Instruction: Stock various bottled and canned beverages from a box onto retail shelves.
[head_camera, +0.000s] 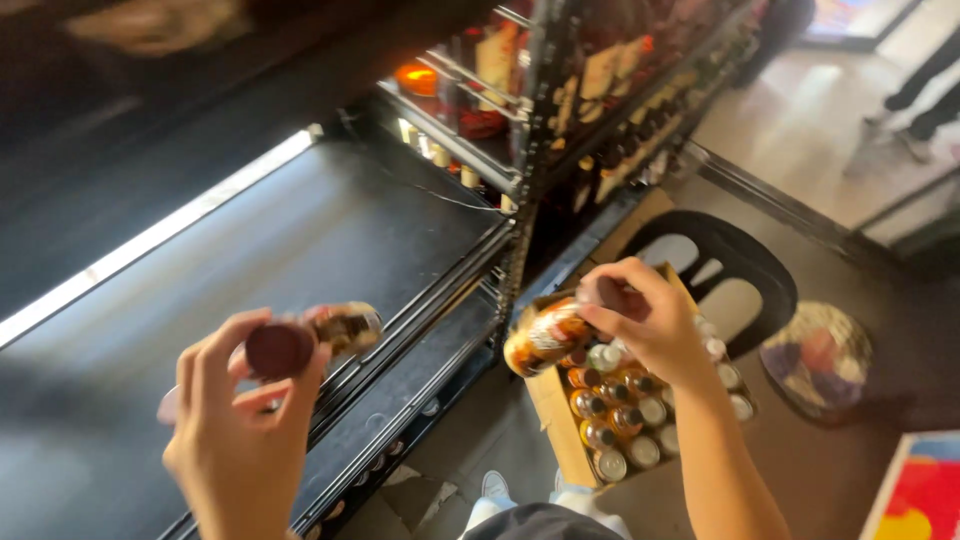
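Bottles fill both hands. At lower left of the frame the left hand grasps a bottle by its dark red cap, fingers wrapped round the cap end; the long axis lies nearly level, cap toward the camera and lower left, base pointing to the upper right over the front edge of the dark shelf. Right of centre the right hand grips a second bottle at its cap end, fingers closed round the top; this one has an orange label and tilts, its base pointing down and to the left, its cap up and to the right under the palm. It hangs just above the near corner of a cardboard box on the floor, which holds rows of upright bottles seen from above. Behind the box stands a black plastic stool. Stocked racks run across the upper middle, blurred.
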